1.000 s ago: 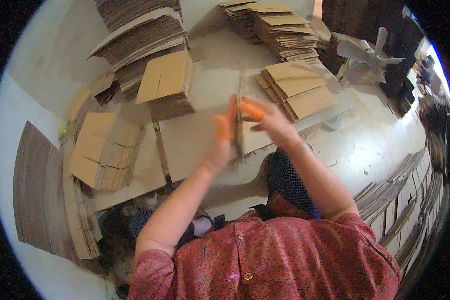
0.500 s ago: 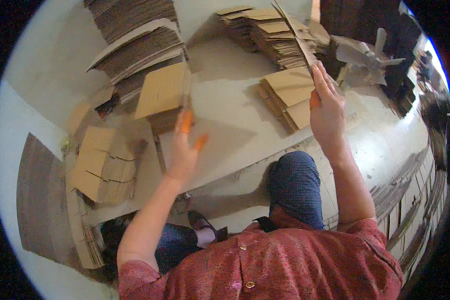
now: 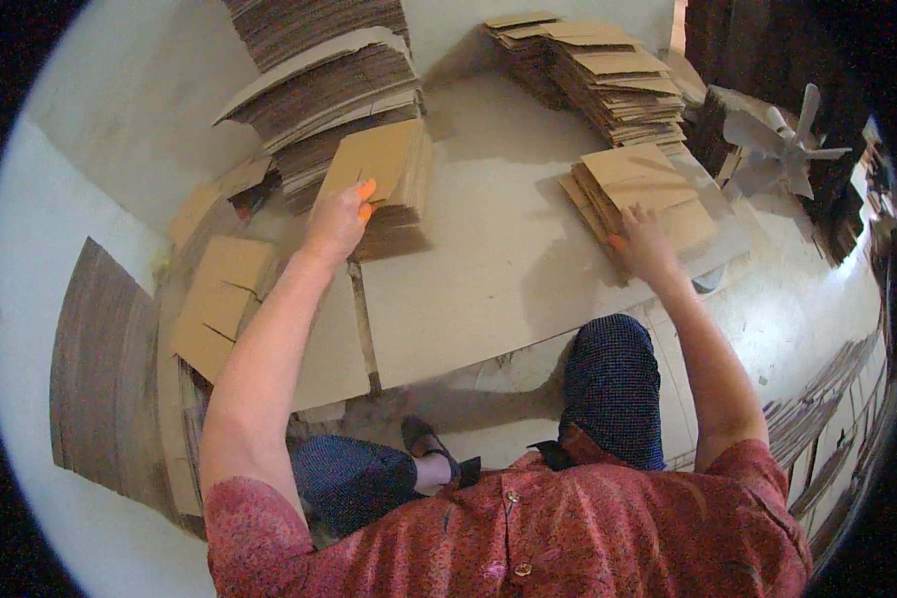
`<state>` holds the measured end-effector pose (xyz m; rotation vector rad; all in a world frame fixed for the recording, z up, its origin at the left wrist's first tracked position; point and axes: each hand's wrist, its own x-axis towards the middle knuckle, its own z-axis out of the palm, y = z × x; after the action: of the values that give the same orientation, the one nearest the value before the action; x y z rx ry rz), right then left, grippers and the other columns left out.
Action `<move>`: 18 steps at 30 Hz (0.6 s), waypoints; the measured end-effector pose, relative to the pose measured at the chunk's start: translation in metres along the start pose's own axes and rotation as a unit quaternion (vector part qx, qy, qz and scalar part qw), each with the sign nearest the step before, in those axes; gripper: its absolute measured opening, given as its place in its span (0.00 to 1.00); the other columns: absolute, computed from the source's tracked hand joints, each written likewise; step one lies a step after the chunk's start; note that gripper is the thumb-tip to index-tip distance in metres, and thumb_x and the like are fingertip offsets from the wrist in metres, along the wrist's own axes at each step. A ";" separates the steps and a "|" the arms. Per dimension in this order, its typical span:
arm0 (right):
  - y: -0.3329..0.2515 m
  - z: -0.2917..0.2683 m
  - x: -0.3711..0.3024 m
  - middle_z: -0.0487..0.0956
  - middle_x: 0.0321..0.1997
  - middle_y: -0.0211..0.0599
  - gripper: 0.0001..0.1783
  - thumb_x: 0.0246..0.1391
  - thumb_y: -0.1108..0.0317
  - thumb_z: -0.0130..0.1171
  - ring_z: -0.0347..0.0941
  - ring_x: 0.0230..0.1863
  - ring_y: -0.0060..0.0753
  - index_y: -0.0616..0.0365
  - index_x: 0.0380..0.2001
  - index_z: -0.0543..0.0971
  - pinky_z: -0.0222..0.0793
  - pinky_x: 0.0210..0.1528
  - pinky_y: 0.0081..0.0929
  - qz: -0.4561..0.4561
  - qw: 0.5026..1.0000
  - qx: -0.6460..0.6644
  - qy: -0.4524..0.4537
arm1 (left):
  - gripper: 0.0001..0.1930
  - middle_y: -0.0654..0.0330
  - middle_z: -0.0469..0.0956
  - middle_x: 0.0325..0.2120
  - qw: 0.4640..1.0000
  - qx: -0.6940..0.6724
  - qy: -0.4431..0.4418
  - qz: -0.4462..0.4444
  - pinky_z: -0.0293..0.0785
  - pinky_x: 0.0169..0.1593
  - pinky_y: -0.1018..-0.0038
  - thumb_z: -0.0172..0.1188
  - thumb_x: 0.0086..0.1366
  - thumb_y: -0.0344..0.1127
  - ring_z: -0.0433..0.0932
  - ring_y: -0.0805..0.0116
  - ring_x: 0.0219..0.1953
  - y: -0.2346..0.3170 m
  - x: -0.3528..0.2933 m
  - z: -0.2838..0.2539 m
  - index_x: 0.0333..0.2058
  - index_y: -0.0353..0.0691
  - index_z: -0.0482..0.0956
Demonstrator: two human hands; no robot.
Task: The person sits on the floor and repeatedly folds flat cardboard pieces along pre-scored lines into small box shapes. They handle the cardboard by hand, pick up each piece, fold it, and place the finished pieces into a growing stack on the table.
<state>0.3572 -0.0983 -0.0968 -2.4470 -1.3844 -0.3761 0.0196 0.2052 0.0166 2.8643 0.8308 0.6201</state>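
Observation:
My left hand (image 3: 339, 224), with orange covers on two fingertips, is at the near side of a stack of cardboard sheets (image 3: 389, 149). Its thumb and finger are pinched at the top sheet's edge. My right hand (image 3: 650, 251), a little blurred, rests on the near part of a lower pile of cardboard sheets (image 3: 648, 177). Its fingers lie stretched over the top sheet, and an orange cover shows on its thumb. Both piles stand on a pale table board (image 3: 488, 269).
A slotted cardboard stack (image 3: 231, 279) stands at left, and tall cardboard stacks (image 3: 339, 95) rise behind my left hand. A leaning row of cardboard (image 3: 608, 75) is at the back. A bladed fan (image 3: 785, 148) stands at far right. My knee (image 3: 616, 374) is by the table edge.
My right hand has come down from holding a cardboard sheet upright to lying on the right pile; that raised sheet is gone. My left hand has reached the left stack's top sheet.

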 end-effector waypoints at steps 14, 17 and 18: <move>-0.198 -0.098 -0.027 0.75 0.46 0.45 0.22 0.54 0.60 0.54 0.74 0.43 0.36 0.64 0.48 0.71 0.70 0.43 0.32 0.162 0.455 0.851 -0.205 | 0.17 0.57 0.73 0.47 0.942 -0.315 0.013 0.114 0.66 0.54 0.72 0.54 0.57 0.28 0.71 0.64 0.50 0.084 -0.080 -0.019 0.46 0.40 0.74; -0.203 -0.090 -0.035 0.77 0.40 0.41 0.18 0.53 0.62 0.55 0.74 0.38 0.31 0.62 0.44 0.73 0.70 0.40 0.31 0.130 0.526 0.831 -0.131 | 0.21 0.54 0.69 0.51 0.961 -0.184 0.019 0.204 0.64 0.56 0.68 0.57 0.56 0.41 0.66 0.58 0.54 0.108 -0.136 -0.028 0.46 0.38 0.73; -0.201 -0.086 -0.043 0.77 0.39 0.39 0.18 0.53 0.62 0.56 0.74 0.36 0.29 0.62 0.43 0.74 0.70 0.39 0.30 0.115 0.576 0.805 -0.087 | 0.23 0.53 0.68 0.52 0.965 -0.061 0.037 0.253 0.63 0.56 0.67 0.58 0.56 0.45 0.65 0.56 0.55 0.112 -0.145 -0.035 0.46 0.37 0.73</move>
<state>0.1562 -0.0671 -0.0066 -0.9525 -0.6528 0.8855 -0.0509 0.0323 0.0194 2.9527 0.0440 0.7950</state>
